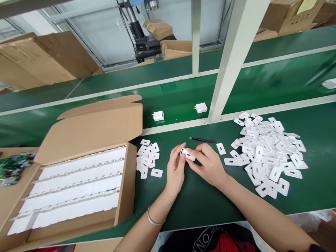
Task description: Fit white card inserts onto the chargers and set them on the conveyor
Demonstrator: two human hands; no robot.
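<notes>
Near the middle of the bench, my left hand (175,171) is closed around a small white plastic housing (182,151) with a dark opening at its end. My right hand (211,162) pinches a white slotted plate (190,156) by its edge, against or very close to the housing; the fingers hide whether the two touch. Behind the hands lie black tweezers (202,140). A loose slotted plate (221,148) rests just beyond my right hand. Left of my left hand is a small pile of similar plates (147,155).
A large heap of slotted plates (267,150) covers the right side. At left stands an open cardboard box (128,182) with rows of white pieces (78,182) between dividers. Green circuit boards (15,168) lie far left. Two white plug adapters (158,116) sit beyond the bench rail, near a post (236,59).
</notes>
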